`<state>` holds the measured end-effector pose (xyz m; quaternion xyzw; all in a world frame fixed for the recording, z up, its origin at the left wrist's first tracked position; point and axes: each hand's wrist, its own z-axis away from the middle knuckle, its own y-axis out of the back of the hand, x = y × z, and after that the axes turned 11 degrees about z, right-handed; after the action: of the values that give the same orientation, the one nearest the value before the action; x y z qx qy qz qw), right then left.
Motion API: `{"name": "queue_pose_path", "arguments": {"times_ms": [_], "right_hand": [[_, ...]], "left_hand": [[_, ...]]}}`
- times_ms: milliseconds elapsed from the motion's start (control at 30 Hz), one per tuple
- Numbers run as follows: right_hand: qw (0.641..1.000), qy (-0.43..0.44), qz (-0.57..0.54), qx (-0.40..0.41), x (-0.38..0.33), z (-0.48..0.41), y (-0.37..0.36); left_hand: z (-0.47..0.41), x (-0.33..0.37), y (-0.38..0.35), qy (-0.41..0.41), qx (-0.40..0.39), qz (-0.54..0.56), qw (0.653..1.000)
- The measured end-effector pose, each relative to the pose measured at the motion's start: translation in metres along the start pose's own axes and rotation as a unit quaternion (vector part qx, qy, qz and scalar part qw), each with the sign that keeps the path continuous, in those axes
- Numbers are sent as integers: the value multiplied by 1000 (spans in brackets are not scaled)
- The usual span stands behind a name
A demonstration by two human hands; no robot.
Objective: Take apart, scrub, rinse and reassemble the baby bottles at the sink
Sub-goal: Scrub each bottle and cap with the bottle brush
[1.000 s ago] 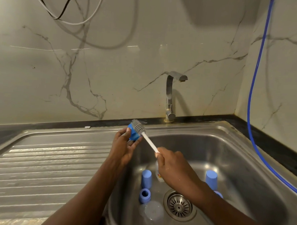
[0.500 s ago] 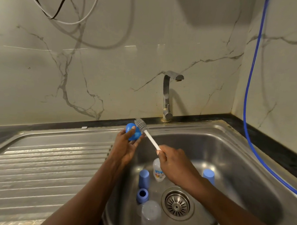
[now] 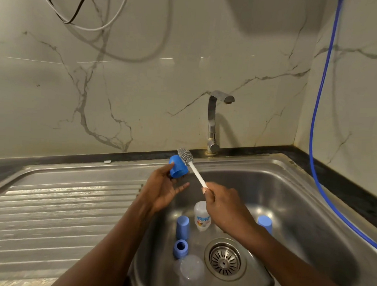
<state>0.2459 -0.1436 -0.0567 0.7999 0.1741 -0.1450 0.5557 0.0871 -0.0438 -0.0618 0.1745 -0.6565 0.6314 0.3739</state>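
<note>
My left hand holds a bright blue bottle cap up over the sink's left rim. My right hand grips the white handle of a bottle brush, whose grey bristle head rests against the cap's right side. Down in the steel sink lie a clear baby bottle with a printed label, a pale blue cap, a blue ring collar, another pale blue cap at the right, and a clear bottle near the front.
A steel tap stands at the back of the sink with no water running. The ribbed drainboard stretches left. The drain strainer sits at the basin's middle. A blue hose hangs along the right wall; cables loop upper left.
The blue cap has turned in my left hand, and its side now faces me. The brush head has shifted from the cap's top to its right side. My left fingers have spread.
</note>
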Motion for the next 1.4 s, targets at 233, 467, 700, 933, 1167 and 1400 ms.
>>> {"name": "queue_pose_path", "arguments": {"times_ms": [233, 467, 700, 933, 1167, 1400], "right_hand": [[1000, 12, 3, -13, -2, 1, -4], [999, 26, 30, -28, -3, 5, -15], [999, -29, 3, -31, 8, -3, -1], [999, 0, 3, -35, 2, 1, -5], [999, 23, 11, -30, 2, 5, -8], [999, 10, 16, -42, -3, 7, -14]], "left_hand": [[-8, -1, 8, -66, 53, -38, 996], [-9, 9, 18, -95, 105, 52, 989], [-2, 6, 6, -45, -4, 15, 999], [-4, -1, -1, -46, 16, 13, 999], [-10, 2, 10, -69, 78, 22, 994], [-7, 8, 14, -87, 87, 42, 992]]}}
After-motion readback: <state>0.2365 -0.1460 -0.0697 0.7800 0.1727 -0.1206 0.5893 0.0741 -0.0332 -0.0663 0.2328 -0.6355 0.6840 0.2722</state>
